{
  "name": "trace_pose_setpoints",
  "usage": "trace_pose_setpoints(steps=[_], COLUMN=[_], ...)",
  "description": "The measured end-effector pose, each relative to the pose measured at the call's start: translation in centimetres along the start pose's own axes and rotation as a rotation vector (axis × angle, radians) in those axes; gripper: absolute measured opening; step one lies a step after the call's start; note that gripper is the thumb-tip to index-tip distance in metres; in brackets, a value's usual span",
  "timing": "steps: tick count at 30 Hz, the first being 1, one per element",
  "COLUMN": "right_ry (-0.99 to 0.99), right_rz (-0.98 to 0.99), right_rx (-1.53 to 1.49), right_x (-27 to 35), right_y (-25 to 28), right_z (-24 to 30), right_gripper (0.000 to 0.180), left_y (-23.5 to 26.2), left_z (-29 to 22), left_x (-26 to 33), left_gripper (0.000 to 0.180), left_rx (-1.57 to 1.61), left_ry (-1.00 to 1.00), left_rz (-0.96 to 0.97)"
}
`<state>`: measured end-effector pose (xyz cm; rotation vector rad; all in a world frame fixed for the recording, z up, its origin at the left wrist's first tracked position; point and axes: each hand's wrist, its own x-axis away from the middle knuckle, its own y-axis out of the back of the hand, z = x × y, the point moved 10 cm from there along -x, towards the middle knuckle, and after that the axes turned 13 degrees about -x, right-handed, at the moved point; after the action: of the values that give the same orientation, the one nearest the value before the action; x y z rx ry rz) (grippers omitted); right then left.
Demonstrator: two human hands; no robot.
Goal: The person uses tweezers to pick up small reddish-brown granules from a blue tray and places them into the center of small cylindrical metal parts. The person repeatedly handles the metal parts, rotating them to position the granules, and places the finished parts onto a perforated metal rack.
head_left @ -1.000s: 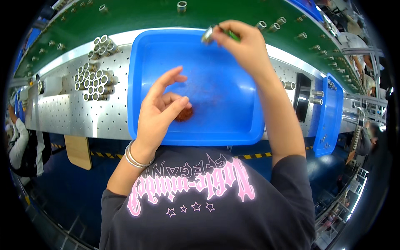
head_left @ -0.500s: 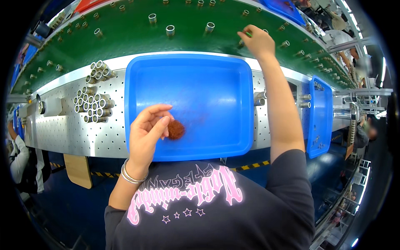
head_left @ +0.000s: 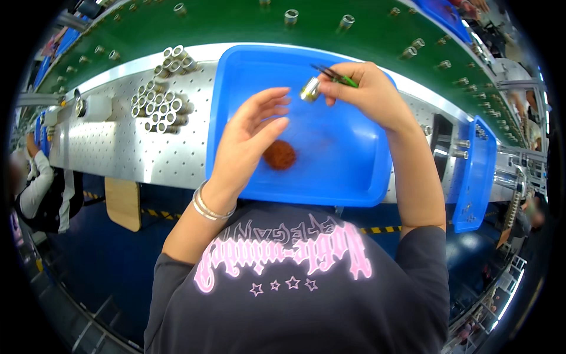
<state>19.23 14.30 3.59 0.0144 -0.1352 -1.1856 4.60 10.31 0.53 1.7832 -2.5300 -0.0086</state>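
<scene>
Over the blue tray (head_left: pixel 359 177), the right hand (head_left: pixel 368 94) pinches green tweezers (head_left: pixel 336 75) and a small metal sleeve (head_left: pixel 310 89); the left hand (head_left: pixel 250 138), its grip released, hovers above the reddish clump (head_left: pixel 279 154). That light pinch could slip, dropping the sleeve into the tray.

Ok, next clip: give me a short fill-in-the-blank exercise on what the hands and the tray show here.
1. The right hand holds a small metal tube and green-handled ____.
2. The reddish-brown clump lies inside the ____ tray.
3. The left hand hovers with its fingers ____ over the clump.
4. The stack of metal tubes lies to the tray's ____.

Missing words: tweezers; blue; open; left
</scene>
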Motion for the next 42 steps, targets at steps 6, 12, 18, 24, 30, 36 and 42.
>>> trace_pose_setpoints(steps=[6, 12, 18, 24, 30, 36, 42], right_ry=[-0.026, 0.213, 0.323, 0.392, 0.542, 0.512, 0.377], right_rz=[-0.093, -0.451, -0.622, -0.379, -0.366, -0.390, -0.374], right_rx=[-0.193, -0.320, -0.205, 0.300, 0.473, 0.471, 0.303], right_x=[1.8, 4.8, 7.4, 5.5, 5.3, 5.5, 4.8], right_y=[-3.4, -0.7, -0.2, -5.5, -6.3, -6.0, -5.5], right_z=[-1.1, 0.9, 1.0, 3.7, 3.9, 3.7, 2.4], right_gripper=[0.016, 0.013, 0.012, 0.024, 0.021, 0.016, 0.014], left_y=[-0.8, -0.9, -0.5, 0.3, 0.2, 0.5, -0.2], left_z=[1.1, 2.7, 2.8, 1.8, 1.3, 2.2, 3.3], left_x=[1.1, 1.9, 1.8, 1.7, 2.0, 1.9, 2.1], left_gripper=[0.047, 0.049, 0.044, 0.041, 0.044, 0.043, 0.043], left_rx=[0.200, 0.597, 0.568, 0.236, 0.348, 0.436, 0.512], left_ry=[0.117, 0.296, 0.261, 0.077, 0.159, 0.150, 0.253], left_rz=[0.108, 0.098, 0.039, -0.039, -0.002, -0.033, 0.060])
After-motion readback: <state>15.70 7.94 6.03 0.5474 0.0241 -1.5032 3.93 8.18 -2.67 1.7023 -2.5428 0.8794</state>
